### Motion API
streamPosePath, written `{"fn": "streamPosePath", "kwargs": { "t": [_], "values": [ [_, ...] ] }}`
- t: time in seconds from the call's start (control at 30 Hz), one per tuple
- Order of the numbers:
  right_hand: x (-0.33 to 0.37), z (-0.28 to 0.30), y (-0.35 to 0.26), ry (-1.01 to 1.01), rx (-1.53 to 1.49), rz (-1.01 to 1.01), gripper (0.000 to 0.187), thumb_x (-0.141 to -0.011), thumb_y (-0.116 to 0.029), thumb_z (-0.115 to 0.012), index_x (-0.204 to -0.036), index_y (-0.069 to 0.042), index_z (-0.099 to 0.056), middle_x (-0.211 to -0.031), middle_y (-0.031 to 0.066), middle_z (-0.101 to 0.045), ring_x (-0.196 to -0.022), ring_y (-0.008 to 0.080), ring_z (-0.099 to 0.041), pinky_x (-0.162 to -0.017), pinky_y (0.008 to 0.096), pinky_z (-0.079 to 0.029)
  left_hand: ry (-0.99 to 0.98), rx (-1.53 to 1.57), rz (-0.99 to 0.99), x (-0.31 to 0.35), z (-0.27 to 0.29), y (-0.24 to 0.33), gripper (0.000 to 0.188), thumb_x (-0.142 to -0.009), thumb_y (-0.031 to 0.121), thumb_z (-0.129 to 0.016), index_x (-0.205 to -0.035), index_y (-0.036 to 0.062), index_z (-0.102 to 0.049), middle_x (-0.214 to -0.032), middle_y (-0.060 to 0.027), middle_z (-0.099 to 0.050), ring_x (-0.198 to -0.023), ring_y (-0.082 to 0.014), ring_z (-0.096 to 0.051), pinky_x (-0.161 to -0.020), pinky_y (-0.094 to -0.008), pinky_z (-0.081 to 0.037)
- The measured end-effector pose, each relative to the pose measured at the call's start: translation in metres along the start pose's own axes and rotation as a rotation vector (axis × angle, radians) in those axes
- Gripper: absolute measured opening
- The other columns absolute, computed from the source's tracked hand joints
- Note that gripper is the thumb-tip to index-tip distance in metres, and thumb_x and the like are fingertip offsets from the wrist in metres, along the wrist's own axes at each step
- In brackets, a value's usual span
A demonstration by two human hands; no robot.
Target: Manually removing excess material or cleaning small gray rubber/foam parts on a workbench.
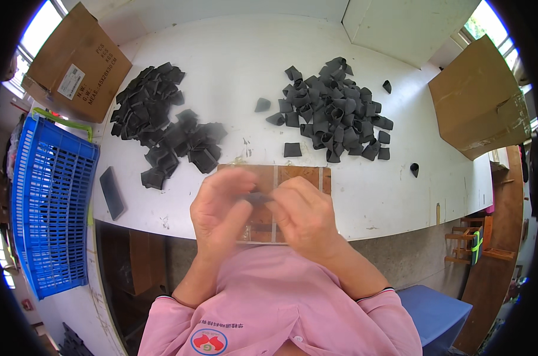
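Note:
Close in front of me, my right hand [304,213] pinches a small dark grey piece of sheet material [258,199], blurred by motion. My left hand [221,207] is at the piece's other end, thumb below and curled fingers above; motion smears them, so its grip is unclear. Both hands are over a brown wooden board [302,172] with pale strips at the table's near edge. Beyond it on the left lies a pile of flat dark grey pieces [147,104]. On the right is a heap of similar pieces curled into short tubes [334,110].
The white table [239,71] also bears a phone-like dark slab [112,193] and a few stray dark pieces. Cardboard boxes stand at the far left [76,65] and right [482,98]. A blue plastic basket [52,202] is at the left edge, a blue bin [435,311] at lower right.

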State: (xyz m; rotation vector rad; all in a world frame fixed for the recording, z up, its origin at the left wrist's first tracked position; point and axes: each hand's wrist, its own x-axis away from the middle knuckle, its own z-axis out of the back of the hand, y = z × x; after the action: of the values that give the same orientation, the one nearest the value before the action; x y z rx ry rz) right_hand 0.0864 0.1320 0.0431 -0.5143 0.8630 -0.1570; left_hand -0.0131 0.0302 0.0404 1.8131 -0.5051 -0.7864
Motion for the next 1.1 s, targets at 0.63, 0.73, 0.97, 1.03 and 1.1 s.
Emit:
{"fn": "streamPosePath", "kwargs": {
  "t": [0.63,0.73,0.97,1.03,1.1],
  "values": [
    [0.001,0.001,-0.002,-0.036,-0.422,-0.364,0.019,-0.073,-0.006,-0.064,-0.09,0.0,-0.059,-0.075,0.0073,-0.056,-0.06,0.0152,-0.055,-0.051,0.025,-0.045,-0.117,-0.445,-0.232,-0.006,0.008,0.001,0.015,-0.074,0.001,-0.063,-0.089,-0.0029,-0.059,-0.08,-0.0096,-0.059,-0.074,-0.0172,-0.054,-0.066,-0.0253,-0.042],
    [-0.005,-0.001,0.003,-0.096,-0.202,-0.185,0.015,-0.068,-0.006,-0.067,-0.077,-0.002,-0.056,-0.067,0.0069,-0.051,-0.055,0.0212,-0.051,-0.046,0.0293,-0.04,-0.129,-0.495,-0.235,-0.01,0.01,0.001,0.01,-0.074,0.001,-0.063,-0.083,-0.0028,-0.06,-0.076,-0.0105,-0.059,-0.07,-0.0173,-0.055,-0.062,-0.0248,-0.042],
    [-0.016,-0.001,0.013,-0.141,-0.213,-0.104,0.012,-0.073,-0.007,-0.063,-0.068,-0.004,-0.052,-0.061,0.0051,-0.05,-0.053,0.0162,-0.051,-0.043,0.0274,-0.038,0.011,-0.561,-0.218,-0.01,0.022,-0.035,0.015,-0.072,-0.004,-0.058,-0.087,0.0004,-0.058,-0.073,-0.0076,-0.059,-0.061,-0.0141,-0.055,-0.055,-0.0244,-0.044],
    [-0.033,0.02,0.011,-0.145,-0.864,-0.656,0.017,-0.083,-0.013,-0.056,-0.071,-0.003,-0.053,-0.063,0.0035,-0.055,-0.054,0.0095,-0.051,-0.045,0.0225,-0.039,0.022,-0.549,-0.02,-0.002,0.039,-0.057,0.013,-0.077,0.0,-0.057,-0.09,-0.0007,-0.057,-0.075,-0.0056,-0.057,-0.065,-0.0108,-0.053,-0.058,-0.0224,-0.043],
    [-0.049,0.025,0.035,0.085,-0.879,-0.681,0.026,-0.09,-0.022,-0.046,-0.085,0.001,-0.057,-0.064,0.002,-0.055,-0.055,0.0049,-0.047,-0.048,0.0176,-0.038,-0.02,-0.651,0.161,0.004,0.043,-0.068,0.017,-0.078,0.005,-0.06,-0.094,0.0001,-0.055,-0.078,-0.0036,-0.055,-0.068,-0.0072,-0.05,-0.062,-0.0198,-0.041]
  ]
}}
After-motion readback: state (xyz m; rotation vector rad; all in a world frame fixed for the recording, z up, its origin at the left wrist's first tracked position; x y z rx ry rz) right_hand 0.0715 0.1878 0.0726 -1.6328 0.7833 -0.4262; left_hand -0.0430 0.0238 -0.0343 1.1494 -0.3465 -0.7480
